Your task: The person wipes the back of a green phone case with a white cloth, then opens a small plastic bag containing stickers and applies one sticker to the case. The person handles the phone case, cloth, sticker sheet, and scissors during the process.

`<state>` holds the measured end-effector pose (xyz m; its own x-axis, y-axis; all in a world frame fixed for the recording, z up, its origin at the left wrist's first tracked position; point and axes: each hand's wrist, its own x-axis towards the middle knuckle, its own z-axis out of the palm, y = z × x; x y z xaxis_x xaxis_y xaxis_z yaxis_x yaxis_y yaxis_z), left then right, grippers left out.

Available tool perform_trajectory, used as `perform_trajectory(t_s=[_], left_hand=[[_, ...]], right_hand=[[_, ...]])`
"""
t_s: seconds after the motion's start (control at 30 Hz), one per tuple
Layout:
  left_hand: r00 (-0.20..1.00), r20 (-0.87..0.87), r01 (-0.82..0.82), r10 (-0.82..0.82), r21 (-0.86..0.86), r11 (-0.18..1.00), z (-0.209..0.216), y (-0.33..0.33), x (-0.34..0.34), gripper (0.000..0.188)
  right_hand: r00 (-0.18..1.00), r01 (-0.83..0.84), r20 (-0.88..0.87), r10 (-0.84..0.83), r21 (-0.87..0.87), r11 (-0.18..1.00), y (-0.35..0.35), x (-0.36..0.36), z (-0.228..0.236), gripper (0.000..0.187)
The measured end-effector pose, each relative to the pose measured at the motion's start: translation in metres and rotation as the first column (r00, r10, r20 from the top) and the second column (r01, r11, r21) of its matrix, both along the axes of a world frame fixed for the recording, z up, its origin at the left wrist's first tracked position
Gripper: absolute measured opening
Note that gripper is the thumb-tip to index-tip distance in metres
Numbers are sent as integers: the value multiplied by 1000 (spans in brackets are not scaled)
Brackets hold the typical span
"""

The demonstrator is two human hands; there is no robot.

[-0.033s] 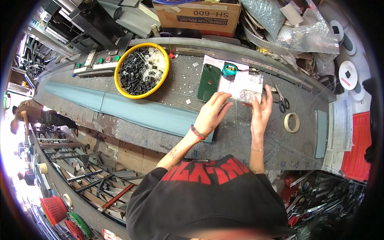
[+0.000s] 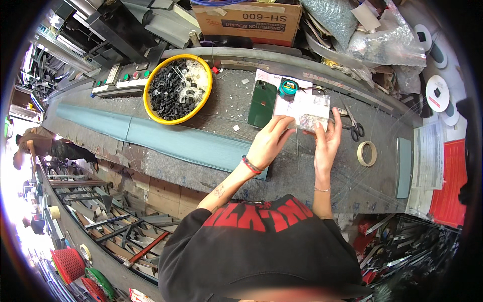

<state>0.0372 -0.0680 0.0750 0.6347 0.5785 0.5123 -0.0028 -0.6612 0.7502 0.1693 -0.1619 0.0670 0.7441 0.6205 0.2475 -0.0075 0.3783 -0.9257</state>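
Observation:
Over the bench, a small clear plastic packet point(image 2: 309, 121) with whitish contents is between my hands. What exactly lies inside it is too small to tell. My left hand point(image 2: 270, 143) pinches its near left corner, fingertips bent together. The packet's right side is gripped by my right hand point(image 2: 328, 143), thumb in front and fingers behind. Beneath and beyond it is a white paper sheet point(image 2: 316, 103). A teal tape measure point(image 2: 288, 88) and a dark green phone point(image 2: 262, 103) rest on or beside that sheet, just past my left hand.
A yellow basin point(image 2: 205, 103) of small black and pale parts stands left. Long blue-grey strips point(image 2: 186, 143), tied together, lie along the bench. Scissors point(image 2: 356, 130) and a tape roll point(image 2: 367, 153) are at right. Behind stand a cardboard box point(image 2: 246, 22) and plastic wrap point(image 2: 382, 48).
My left hand has shifted very slightly right, toward the packet. My right hand has drawn a touch left. Both keep their hold.

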Motion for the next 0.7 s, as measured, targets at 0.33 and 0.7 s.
perform_trajectory(t_s=[0.33,0.7], left_hand=[[988,-139,94,-70,176,980,0,2,11,27],[929,-347,249,-129,330,910,-5,-10,25,18]], right_hand=[[992,87,94,-84,-29,996,-12,-19,7,45],[955,223,228,-190,-132,966,-41,-26,-10,27]])
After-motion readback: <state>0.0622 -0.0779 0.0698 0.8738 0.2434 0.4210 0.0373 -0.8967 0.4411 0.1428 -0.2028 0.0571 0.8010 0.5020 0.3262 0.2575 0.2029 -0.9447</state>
